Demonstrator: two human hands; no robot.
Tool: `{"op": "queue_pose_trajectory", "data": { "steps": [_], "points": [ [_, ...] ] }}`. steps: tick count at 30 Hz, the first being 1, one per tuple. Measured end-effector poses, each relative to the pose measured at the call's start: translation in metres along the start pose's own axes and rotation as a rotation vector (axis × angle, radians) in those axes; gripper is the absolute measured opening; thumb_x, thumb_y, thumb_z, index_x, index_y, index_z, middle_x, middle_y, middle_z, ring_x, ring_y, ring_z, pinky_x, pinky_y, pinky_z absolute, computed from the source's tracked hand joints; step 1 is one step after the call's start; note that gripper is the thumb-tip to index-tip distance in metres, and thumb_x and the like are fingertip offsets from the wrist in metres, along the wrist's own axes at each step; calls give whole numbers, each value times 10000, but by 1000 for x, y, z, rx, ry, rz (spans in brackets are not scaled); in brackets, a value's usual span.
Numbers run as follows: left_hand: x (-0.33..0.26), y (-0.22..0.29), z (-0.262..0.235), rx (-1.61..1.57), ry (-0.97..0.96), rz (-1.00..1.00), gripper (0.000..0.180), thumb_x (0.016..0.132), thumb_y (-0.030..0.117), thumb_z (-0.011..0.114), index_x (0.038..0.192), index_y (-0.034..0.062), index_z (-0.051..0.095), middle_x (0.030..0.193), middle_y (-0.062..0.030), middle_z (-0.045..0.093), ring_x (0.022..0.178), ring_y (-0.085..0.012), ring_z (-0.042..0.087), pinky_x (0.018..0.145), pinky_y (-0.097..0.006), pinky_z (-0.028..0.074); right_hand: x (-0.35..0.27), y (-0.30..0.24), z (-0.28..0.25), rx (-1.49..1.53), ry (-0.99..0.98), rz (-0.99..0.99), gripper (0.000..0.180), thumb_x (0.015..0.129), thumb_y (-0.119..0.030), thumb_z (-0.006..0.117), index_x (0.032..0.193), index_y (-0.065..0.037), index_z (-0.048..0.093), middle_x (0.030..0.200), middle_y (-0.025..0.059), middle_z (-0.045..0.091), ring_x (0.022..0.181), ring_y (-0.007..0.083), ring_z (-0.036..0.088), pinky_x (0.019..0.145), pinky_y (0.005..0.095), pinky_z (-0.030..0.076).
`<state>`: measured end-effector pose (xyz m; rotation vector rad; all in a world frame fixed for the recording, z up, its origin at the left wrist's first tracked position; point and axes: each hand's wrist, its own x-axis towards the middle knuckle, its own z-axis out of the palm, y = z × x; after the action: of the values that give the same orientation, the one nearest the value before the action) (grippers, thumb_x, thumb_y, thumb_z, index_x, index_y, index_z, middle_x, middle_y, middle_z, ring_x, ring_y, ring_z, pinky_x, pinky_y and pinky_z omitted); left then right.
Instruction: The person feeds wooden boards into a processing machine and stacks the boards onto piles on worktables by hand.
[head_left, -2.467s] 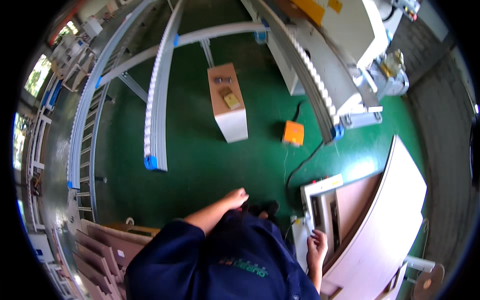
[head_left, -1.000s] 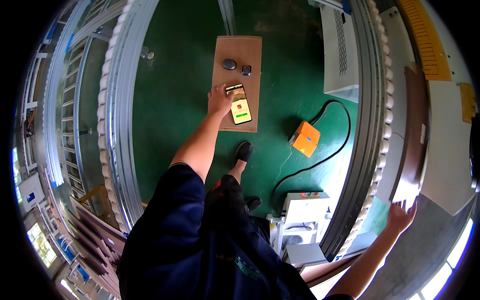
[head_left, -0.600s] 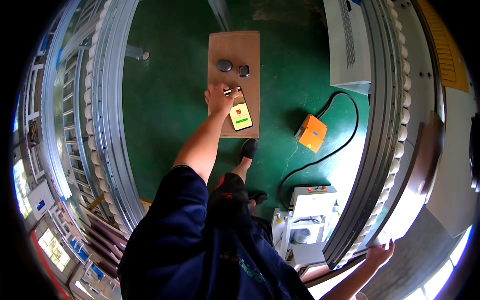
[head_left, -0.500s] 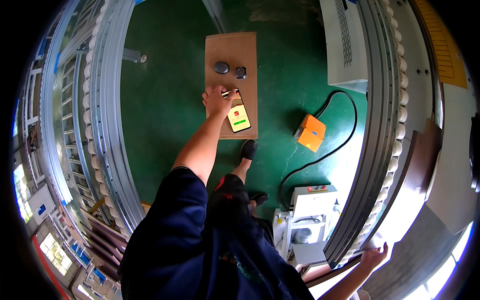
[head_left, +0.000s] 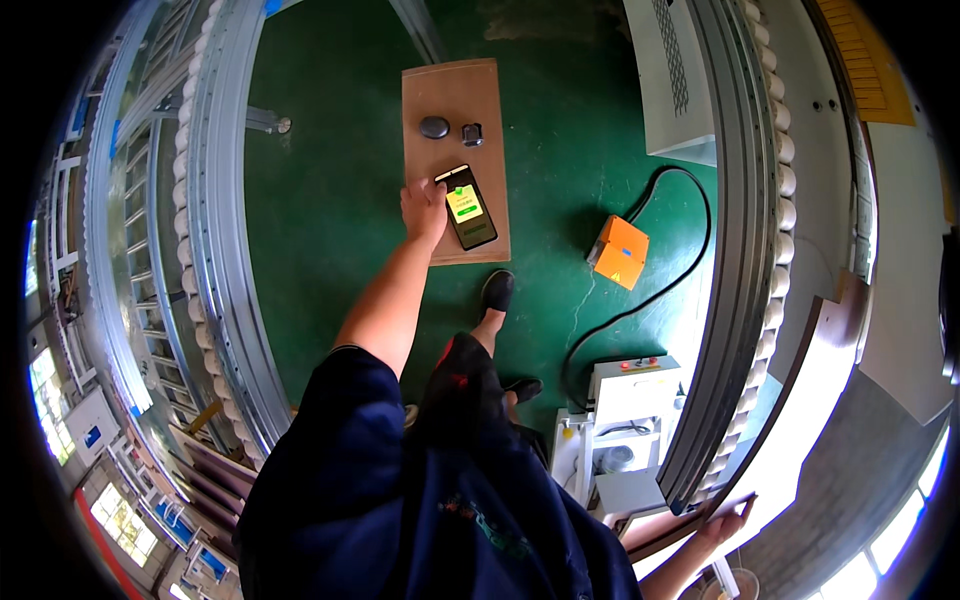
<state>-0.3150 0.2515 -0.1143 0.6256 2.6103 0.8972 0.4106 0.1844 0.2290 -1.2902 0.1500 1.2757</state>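
green workshop floor [head_left: 330, 200], seen from overhead, with curved roller conveyor rails [head_left: 215, 230] on the left and another rail run [head_left: 745, 250] on the right. brown rectangular box top [head_left: 455, 100] serves as a small counter in the middle of the floor.

on that counter: a dark phone [head_left: 467, 206] lying flat, screen up and lit with a green patch, slightly angled. above it, well apart from the phone, a dark oval object [head_left: 434, 127] and just beside that a small dark blocky item [head_left: 472, 133].

left hand [head_left: 424, 208] reaches down along an outstretched bare forearm; it rests at the phone's left edge, fingers [head_left: 436, 186] held close together, touching or just beside the upper left corner of the phone. cannot tell whether they actually grip it.

right hand [head_left: 728, 522] is far off at lower right, fingers curled on the edge of a pale flat board [head_left: 830, 400] that leans along the right rail.

orange box [head_left: 620, 252] sits on the floor right of the counter, with a black cable [head_left: 640, 300] looping from it toward a white machine [head_left: 625, 410]. grey cabinet [head_left: 670, 75] at top right. person's dark blue clothing [head_left: 400, 500] fills the lower centre; a black shoe [head_left: 496, 292] sits just below the counter.
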Motion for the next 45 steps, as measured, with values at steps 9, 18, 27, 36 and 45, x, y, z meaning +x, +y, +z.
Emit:
{"op": "queue_pose_trajectory", "data": {
  "steps": [9, 18, 27, 36, 45],
  "points": [
    [-55, 15, -14, 259, -162, -91, 455, 824, 447, 656, 1141, 133, 568, 1257, -125, 448, 1167, -361, 415, 986, -477, 354, -44, 8, -19, 25, 50, -224, 359, 912, -228, 601, 1198, -14, 562, 1219, 143, 589, 1105, 287, 562, 1002, 444, 426],
    [-52, 10, -2, 250, -110, -128, 420, 835, 490, 614, 1088, 156, 571, 1254, -103, 443, 1186, -346, 397, 1013, -491, 300, -69, -9, -63, -32, 50, -259, 357, 904, -236, 612, 1184, -17, 583, 1231, 125, 592, 1103, 295, 567, 981, 422, 450],
    [-95, -8, -7, -11, -100, -82, 401, 896, 448, 528, 1056, 81, 559, 1062, -136, 560, 1031, -313, 549, 891, -453, 424, -92, 6, -74, 38, -146, -387, 306, 892, -190, 595, 1142, -14, 609, 1172, 139, 617, 1079, 307, 577, 981, 445, 452],
    [-312, 140, -129, -919, -1043, -162, 317, 958, 381, 471, 968, 79, 565, 811, -48, 605, 708, -139, 574, 685, -289, 476, -161, 68, -83, 146, 49, -484, 207, 800, -145, 592, 948, -7, 637, 954, 112, 656, 904, 242, 616, 876, 379, 492],
    [-524, 238, -172, -1011, -2090, -117, 518, 949, 441, 480, 1272, 36, 495, 1214, -162, 586, 1093, -253, 574, 923, -400, 465, -301, 84, -170, 280, 96, -426, 567, 731, -89, 580, 1255, 55, 419, 1090, 188, 589, 936, 309, 620, 880, 431, 511]
  ]
}}
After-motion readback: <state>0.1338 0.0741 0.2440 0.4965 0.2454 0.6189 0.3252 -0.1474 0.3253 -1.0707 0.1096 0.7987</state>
